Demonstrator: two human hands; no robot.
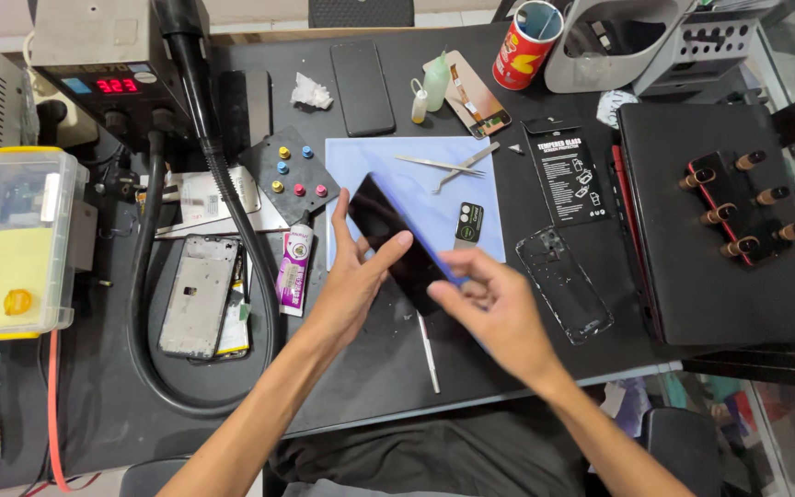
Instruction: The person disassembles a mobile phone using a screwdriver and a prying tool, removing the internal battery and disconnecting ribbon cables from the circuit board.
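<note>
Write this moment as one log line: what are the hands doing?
left hand: holds black phone | right hand: on phone's lower end | under: blue mat | nearby: tweezers, glue tube

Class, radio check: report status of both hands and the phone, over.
Left hand and right hand both grip the black phone, tilted above the blue mat. Tweezers and glue tube lie nearby, apart.

Black phone [396,241], glossy dark face up, tilted diagonally above blue mat [434,207]; probably held off it.

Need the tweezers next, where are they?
Head view: the tweezers lie at the top of the blue mat, beyond the dark phone held in both hands.
</note>
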